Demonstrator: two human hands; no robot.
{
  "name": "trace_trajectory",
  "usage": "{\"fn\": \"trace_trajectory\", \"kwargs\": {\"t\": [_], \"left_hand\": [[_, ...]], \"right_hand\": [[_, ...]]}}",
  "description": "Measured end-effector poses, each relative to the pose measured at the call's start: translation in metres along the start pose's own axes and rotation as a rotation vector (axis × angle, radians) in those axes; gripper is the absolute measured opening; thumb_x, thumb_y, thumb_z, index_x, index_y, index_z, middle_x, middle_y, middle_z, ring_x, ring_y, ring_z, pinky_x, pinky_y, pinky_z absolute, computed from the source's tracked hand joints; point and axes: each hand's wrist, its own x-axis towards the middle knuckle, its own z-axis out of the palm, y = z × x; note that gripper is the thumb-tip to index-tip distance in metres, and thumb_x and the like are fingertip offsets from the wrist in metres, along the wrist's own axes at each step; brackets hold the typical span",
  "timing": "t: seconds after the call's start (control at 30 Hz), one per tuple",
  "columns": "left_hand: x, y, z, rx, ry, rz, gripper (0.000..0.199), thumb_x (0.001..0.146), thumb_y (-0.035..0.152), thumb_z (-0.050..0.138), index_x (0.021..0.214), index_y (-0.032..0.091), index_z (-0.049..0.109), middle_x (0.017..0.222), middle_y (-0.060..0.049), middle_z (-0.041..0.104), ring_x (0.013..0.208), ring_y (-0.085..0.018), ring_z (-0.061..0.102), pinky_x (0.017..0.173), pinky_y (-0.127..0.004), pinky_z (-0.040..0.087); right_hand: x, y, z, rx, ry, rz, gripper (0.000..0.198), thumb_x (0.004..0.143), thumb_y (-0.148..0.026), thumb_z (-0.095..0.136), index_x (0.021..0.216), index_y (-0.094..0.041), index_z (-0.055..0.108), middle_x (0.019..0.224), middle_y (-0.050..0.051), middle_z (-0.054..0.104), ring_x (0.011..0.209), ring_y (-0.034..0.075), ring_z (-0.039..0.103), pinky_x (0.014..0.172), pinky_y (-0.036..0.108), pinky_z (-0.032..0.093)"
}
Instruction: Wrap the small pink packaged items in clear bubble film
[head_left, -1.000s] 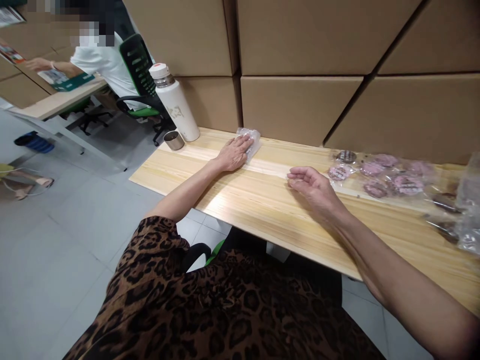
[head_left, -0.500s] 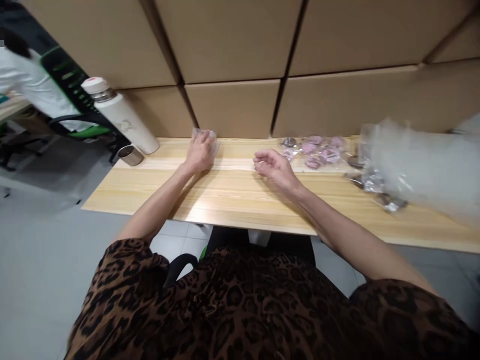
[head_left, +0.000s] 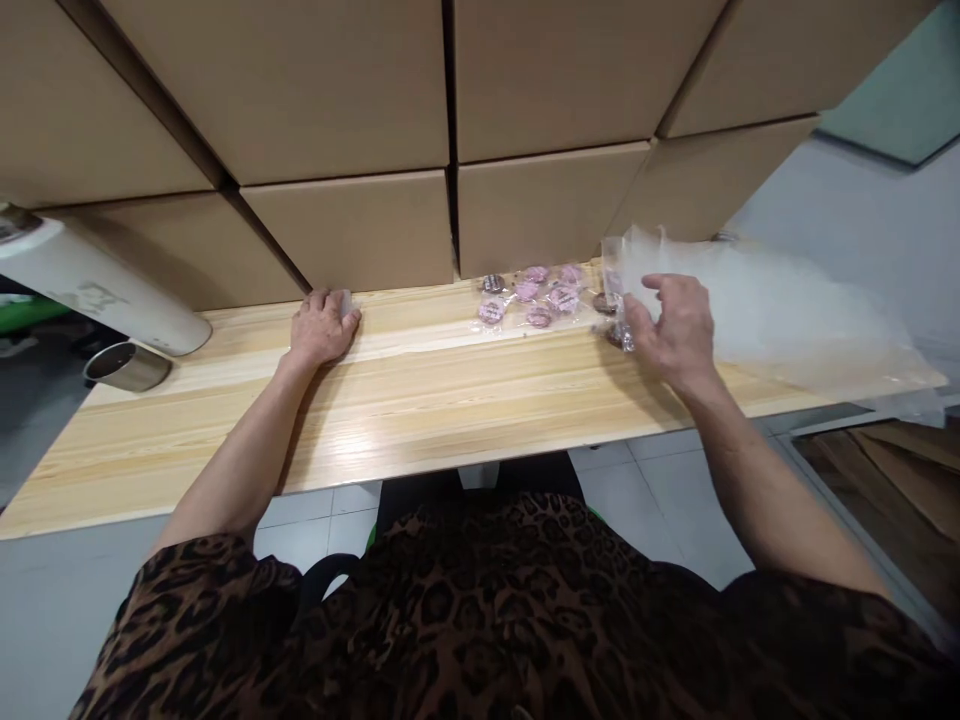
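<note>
My left hand is palm down at the back of the wooden table, against the cardboard boxes. Its fingers curl over a small clear plastic packet, mostly hidden beneath it. To the right, my right hand hovers by the stack of frosted plastic bags, thumb and fingers apart and nothing between them. Just left of it lie dark items in clear wrappers, partly under the bags' edge. Several round pink pieces in clear wrappers lie between my two hands.
Stacked cardboard boxes wall off the back of the table. A white thermos bottle stands at the left, beside a metal cup. Flattened cardboard sits below at the right.
The view has swung to the right. My right hand has moved right, past the pink pieces to the frosted bags, and its fingers have spread. My left hand stays by the boxes on the packet.
</note>
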Motion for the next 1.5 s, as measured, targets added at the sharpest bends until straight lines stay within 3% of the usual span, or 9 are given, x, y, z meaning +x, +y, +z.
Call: {"fn": "trace_trajectory", "kwargs": {"t": [0.13,0.27,0.53,0.77,0.87,1.07,1.17,1.33,1.5], "left_hand": [[-0.008,0.008,-0.011,-0.093,0.021,-0.048,0.08,0.105,0.059,0.036,0.169,0.011,0.042,0.18,-0.025,0.032,0.169,-0.041,0.028,0.137,-0.064,0.022],[-0.029,0.023,-0.016,-0.212,0.228,-0.026,0.083,0.107,0.069,0.035,0.171,0.016,0.038,0.183,-0.021,0.025,0.173,-0.042,0.017,0.138,-0.069,0.006],[-0.089,0.072,-0.003,-0.481,0.325,0.395,0.088,0.101,0.085,0.038,0.163,0.024,0.047,0.178,-0.02,0.037,0.17,-0.039,0.027,0.138,-0.065,0.021],[-0.13,0.126,0.005,-0.694,0.139,0.563,0.076,0.106,0.071,0.048,0.163,0.022,0.045,0.173,-0.022,0.045,0.165,-0.035,0.04,0.135,-0.064,0.032],[-0.135,0.148,0.009,-0.774,0.03,0.637,0.072,0.108,0.066,0.047,0.163,0.02,0.046,0.171,-0.021,0.047,0.163,-0.033,0.044,0.136,-0.061,0.035],[-0.138,0.176,0.019,-0.824,-0.074,0.725,0.071,0.107,0.063,0.05,0.164,0.021,0.046,0.171,-0.021,0.048,0.165,-0.035,0.042,0.136,-0.061,0.035],[-0.142,0.176,0.024,-0.836,-0.084,0.721,0.069,0.107,0.061,0.052,0.164,0.022,0.045,0.171,-0.021,0.047,0.165,-0.037,0.041,0.136,-0.064,0.035],[-0.145,0.17,0.032,-0.834,-0.061,0.724,0.065,0.108,0.057,0.054,0.163,0.023,0.046,0.169,-0.022,0.049,0.164,-0.037,0.044,0.134,-0.064,0.038],[-0.146,0.167,0.033,-0.881,-0.021,0.719,0.064,0.107,0.057,0.055,0.161,0.024,0.048,0.167,-0.021,0.051,0.161,-0.035,0.047,0.133,-0.062,0.039]], "right_hand": [[0.009,0.037,-0.007,-0.412,-0.169,0.113,0.049,0.101,-0.042,0.056,0.13,-0.005,0.068,0.141,0.034,0.064,0.135,0.05,0.057,0.109,0.066,0.048],[0.012,0.044,-0.009,-0.438,-0.309,0.122,0.04,0.105,-0.035,0.046,0.112,-0.009,0.076,0.127,0.03,0.072,0.127,0.044,0.065,0.105,0.053,0.05],[0.017,0.054,-0.019,-0.228,-0.083,0.21,0.016,0.097,-0.022,0.051,0.091,-0.02,0.065,0.107,0.019,0.075,0.1,0.031,0.066,0.093,0.042,0.046],[0.014,0.062,-0.029,0.165,0.24,0.221,0.029,0.099,-0.038,0.063,0.079,-0.027,0.046,0.08,0.003,0.06,0.076,0.018,0.05,0.081,0.034,0.044],[0.004,0.058,-0.028,0.28,0.116,0.143,0.026,0.102,-0.042,0.06,0.085,-0.022,0.059,0.087,0.007,0.066,0.08,0.019,0.055,0.082,0.034,0.046],[-0.007,0.045,-0.033,-0.336,-0.106,0.171,0.047,0.11,-0.042,0.052,0.135,-0.006,0.067,0.148,0.031,0.062,0.139,0.038,0.052,0.114,0.047,0.039],[-0.006,0.045,-0.035,-0.459,-0.251,0.253,0.062,0.111,-0.046,0.049,0.151,0.001,0.056,0.154,0.036,0.056,0.14,0.043,0.052,0.11,0.047,0.041],[-0.006,0.056,-0.029,-0.484,-0.312,0.259,0.044,0.109,-0.022,0.038,0.134,-0.001,0.067,0.138,0.033,0.067,0.13,0.037,0.061,0.109,0.041,0.04],[-0.002,0.065,-0.037,-0.345,-0.074,0.315,0.035,0.1,-0.018,0.041,0.116,-0.011,0.07,0.128,0.03,0.072,0.12,0.037,0.065,0.107,0.046,0.043]]}}
